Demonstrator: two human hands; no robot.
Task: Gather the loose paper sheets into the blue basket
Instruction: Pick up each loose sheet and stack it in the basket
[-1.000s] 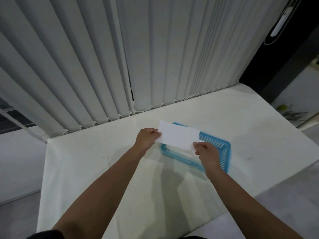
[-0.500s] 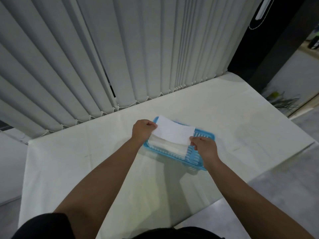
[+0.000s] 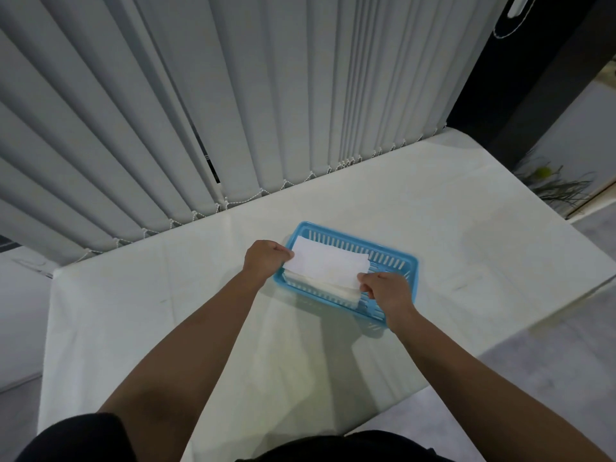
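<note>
I am pinching the sheet (image 3: 328, 266) by both ends, left grip (image 3: 265, 260) and right grip (image 3: 383, 290), over the basket (image 3: 408, 265); it is looking light and floppy.

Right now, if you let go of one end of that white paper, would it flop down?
Probably. The paper sheet looks thin, and both the left hand and right hand hold its ends. It likely weighs little and would droop into the blue basket.
</note>
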